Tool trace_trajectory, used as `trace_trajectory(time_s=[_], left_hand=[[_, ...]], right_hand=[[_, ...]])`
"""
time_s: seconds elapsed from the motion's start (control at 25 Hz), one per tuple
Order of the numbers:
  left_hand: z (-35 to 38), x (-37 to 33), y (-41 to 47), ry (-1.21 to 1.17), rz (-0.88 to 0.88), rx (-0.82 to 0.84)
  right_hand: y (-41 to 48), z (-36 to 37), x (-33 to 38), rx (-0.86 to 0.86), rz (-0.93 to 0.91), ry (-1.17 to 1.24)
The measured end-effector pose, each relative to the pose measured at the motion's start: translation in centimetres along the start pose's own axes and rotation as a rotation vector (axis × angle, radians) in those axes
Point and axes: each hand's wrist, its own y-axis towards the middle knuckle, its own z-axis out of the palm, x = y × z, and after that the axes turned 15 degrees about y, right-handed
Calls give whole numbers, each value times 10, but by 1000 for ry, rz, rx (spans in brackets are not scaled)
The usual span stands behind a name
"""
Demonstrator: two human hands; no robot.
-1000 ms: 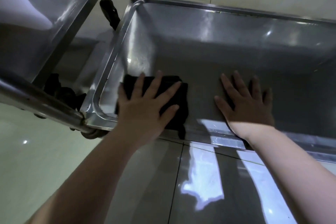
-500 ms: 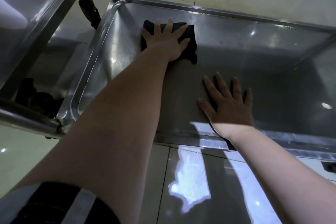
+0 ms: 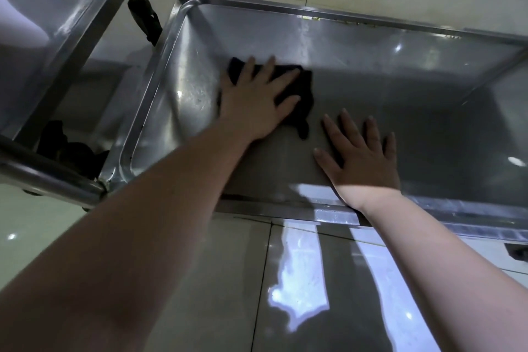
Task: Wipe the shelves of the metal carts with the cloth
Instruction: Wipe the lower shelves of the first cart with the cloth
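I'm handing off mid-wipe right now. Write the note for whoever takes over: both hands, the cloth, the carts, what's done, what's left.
Left hand: flat, fingers spread, pressing the dark cloth onto the cart shelf, towards its left side.
Right hand: flat on the bare shelf near the front rim, holding nothing.
Done: wiping is under way on this shelf; the picture does not show how much is clean.
Left: probably the shelf's right part, then the neighbouring cart's shelf on the left.
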Motion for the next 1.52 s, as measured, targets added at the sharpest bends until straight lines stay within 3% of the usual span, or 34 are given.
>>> trace_trajectory(time_s=[0.12,0.24,0.32,0.44,0.52,0.64,0.72,0.8,0.88,0.96,1.04,1.08,1.16,1.24,1.28,1.36,1.44,1.52], left_hand=[[5,62,14,0,-257,109],[3,54,31,-41,-433,180],[-9,0,47,-101,-375,180],[-22,-85,58,-68,-53,196],[-23,-81,60,-26,67,164],[-2,2,47,12,-39,32],[8,59,34,9,-235,32],[7,62,24,11,-386,78],[0,20,17,8,-299,78],[-2,-8,2,34,-38,13],[3,18,-15,47,133,0],[4,40,-22,39,93,5],[6,72,-37,31,-188,33],[1,60,-56,-8,-384,111],[-1,38,-68,-8,-358,111],[1,-11,-102,27,-137,41],[2,-15,-128,57,61,15],[3,23,-130,29,-36,55]], right_hand=[[1,3,1,-19,-8,-11],[-2,4,4,-21,-4,-22],[-2,4,4,-16,0,-33],[-1,4,0,-12,-4,-14],[1,2,-3,-12,-11,16],[1,3,-4,-29,-10,13],[0,7,0,-45,-10,-10],[0,8,3,-47,-12,-26],[0,6,2,-30,-10,-27],[0,4,0,-16,-7,-25],[0,4,-2,-6,-5,-20],[-1,5,-1,-8,-9,-19],[-1,8,1,-19,-11,-23],[-1,9,3,-21,-3,-35],[-1,9,4,-17,2,-41],[-2,8,2,-2,4,-49],[-2,7,0,9,-1,-44],[-2,7,0,10,-2,-34]])
